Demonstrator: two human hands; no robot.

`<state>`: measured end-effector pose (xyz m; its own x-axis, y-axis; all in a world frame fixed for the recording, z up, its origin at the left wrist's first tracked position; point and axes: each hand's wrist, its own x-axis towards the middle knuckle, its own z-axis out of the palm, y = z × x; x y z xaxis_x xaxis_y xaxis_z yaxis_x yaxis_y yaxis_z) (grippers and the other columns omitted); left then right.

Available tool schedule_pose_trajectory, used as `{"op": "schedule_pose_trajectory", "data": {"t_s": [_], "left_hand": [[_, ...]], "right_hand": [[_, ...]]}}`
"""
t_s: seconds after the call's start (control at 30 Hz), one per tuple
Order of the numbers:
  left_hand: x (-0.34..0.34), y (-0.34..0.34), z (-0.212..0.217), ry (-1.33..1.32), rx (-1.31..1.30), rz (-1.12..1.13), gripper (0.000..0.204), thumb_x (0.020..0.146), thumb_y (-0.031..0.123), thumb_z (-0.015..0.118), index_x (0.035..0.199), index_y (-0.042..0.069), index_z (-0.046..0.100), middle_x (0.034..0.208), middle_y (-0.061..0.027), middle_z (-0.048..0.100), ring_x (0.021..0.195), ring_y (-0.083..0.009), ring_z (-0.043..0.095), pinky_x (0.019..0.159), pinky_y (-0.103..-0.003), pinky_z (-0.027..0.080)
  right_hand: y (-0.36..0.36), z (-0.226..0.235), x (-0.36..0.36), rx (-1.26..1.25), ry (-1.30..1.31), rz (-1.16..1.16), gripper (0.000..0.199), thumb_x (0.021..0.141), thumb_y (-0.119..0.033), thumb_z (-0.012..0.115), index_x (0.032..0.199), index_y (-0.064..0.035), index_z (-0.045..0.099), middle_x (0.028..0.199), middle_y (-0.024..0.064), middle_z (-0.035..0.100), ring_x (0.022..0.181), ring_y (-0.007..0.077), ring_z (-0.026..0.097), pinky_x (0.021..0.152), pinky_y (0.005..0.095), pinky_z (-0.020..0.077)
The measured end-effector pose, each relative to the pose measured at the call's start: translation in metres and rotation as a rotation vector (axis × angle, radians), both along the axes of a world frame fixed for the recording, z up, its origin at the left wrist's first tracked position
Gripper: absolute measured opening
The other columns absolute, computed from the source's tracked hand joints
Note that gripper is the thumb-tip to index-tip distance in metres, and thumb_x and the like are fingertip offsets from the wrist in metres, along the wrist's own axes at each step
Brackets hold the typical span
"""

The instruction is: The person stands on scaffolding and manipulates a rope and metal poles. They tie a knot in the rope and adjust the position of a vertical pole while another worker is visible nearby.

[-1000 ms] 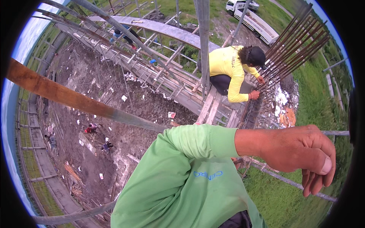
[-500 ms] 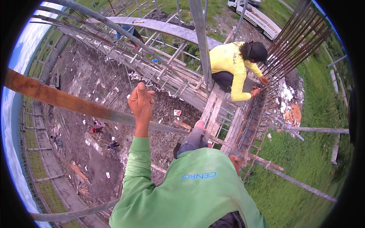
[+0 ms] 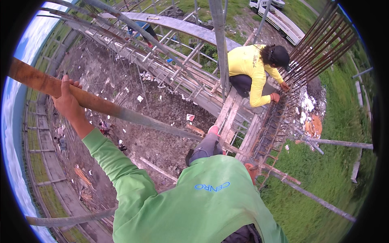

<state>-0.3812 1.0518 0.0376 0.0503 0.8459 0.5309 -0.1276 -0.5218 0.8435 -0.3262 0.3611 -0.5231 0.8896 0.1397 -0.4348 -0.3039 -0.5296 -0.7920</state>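
Note:
My left hand (image 3: 68, 101), at the end of a green sleeve, is closed round a rusty scaffold pipe (image 3: 103, 106) that slopes down from the upper left toward the middle. Its thumb and some fingertips show over the pipe's upper side. Just past the right side of my green shirt, part of my right hand (image 3: 251, 171) shows beside the rebar cage (image 3: 265, 141). My body hides most of it, and its fingers are not clear. My foot (image 3: 213, 129) is at the wooden planks (image 3: 227, 117).
A co-worker in a yellow shirt (image 3: 247, 67) squats ahead on the planks, both hands at the rebar. Tall rusty bars (image 3: 324, 44) rise at the right. An upright pipe (image 3: 220, 48) stands left of the co-worker. Far below lies muddy ground (image 3: 133, 137) with people and debris.
My left hand, raised in the air near the middle before, has moved left and taken hold of the rusty pipe. My right hand stays in about the same place.

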Motion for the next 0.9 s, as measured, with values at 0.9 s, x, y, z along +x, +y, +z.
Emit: {"op": "schedule_pose_trajectory", "data": {"t_s": [0.9], "left_hand": [[-0.001,0.002,-0.005,-0.018,0.007,-0.001,0.032,0.086,0.016,0.077,0.104,-0.001,0.056,0.085,-0.0106,0.063,0.069,-0.0212,0.066,0.061,-0.033,0.056]], "right_hand": [[-0.013,0.004,-0.024,0.243,-0.038,-0.076,0.018,0.093,-0.015,0.064,0.102,-0.0004,0.068,0.087,0.0044,0.065,0.077,0.0134,0.059,0.067,0.0316,0.0497]]}}
